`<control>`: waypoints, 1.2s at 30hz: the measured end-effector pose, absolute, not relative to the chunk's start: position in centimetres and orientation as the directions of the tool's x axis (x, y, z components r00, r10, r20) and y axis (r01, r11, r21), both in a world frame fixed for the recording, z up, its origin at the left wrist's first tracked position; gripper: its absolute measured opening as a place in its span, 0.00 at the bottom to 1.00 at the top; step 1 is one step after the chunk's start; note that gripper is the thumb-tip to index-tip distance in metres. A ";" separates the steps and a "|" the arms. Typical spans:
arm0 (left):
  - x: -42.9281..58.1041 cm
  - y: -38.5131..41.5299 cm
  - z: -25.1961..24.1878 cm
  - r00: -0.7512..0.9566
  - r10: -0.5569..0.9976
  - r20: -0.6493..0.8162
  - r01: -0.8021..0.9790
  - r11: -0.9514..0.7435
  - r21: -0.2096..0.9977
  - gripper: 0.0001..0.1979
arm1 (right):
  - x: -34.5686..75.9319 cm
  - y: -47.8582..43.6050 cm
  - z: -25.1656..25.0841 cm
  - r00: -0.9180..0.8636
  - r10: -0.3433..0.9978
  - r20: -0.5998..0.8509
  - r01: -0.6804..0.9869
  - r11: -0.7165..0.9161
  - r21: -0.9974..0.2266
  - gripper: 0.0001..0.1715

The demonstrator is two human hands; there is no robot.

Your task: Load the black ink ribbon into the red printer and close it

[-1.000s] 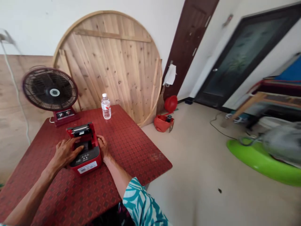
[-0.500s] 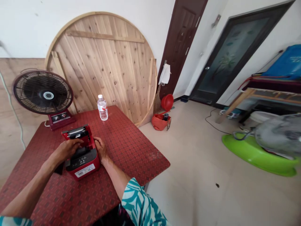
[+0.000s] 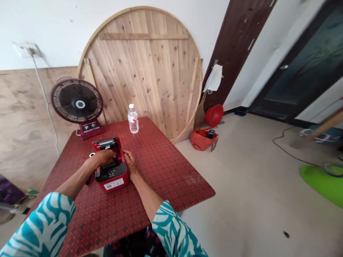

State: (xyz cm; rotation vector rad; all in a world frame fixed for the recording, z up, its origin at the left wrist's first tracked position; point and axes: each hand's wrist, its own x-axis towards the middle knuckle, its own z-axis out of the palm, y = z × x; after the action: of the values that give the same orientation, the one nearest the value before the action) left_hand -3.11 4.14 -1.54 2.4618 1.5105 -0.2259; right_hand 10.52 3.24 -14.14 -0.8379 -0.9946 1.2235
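The red-and-black printer (image 3: 112,172) sits flat on the patterned red table (image 3: 171,171), left of the tabletop's middle, with its front face turned toward me. That face carries a white sticker (image 3: 114,184), and above it the dark strip of buttons also lies at my end. The long axis of the printer runs away from me, its far end leaning slightly to my left. At that far end the lid (image 3: 107,143) stands raised, so the inside lies exposed from above. My left hand (image 3: 107,157) reaches in over the left wall, knuckles up and fingers down inside the compartment; they are hidden there, and I cannot tell whether they are closed on anything. My right hand (image 3: 130,165) lies against the outside of the right wall with the fingers loosely bent; I touch the casing, but I cannot tell if I am gripping it. A small white roll (image 3: 92,155) shows just beside my left wrist. Beyond the printer, a water bottle (image 3: 133,119) stands upright to the right, and a fan (image 3: 77,103) stands to the left.
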 end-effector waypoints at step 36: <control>-18.6 -1.9 -1.5 0.006 0.993 0.116 0.951 -0.041 0.306 0.17 | 10.8 3.9 -15.5 0.066 0.992 0.111 -0.332 0.127 -0.935 0.23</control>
State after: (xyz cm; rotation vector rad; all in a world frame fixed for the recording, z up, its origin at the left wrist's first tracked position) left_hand -18.58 -1.92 -1.52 2.1229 2.0727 0.4524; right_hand 10.84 3.92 -15.46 -0.8923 -0.9784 1.2307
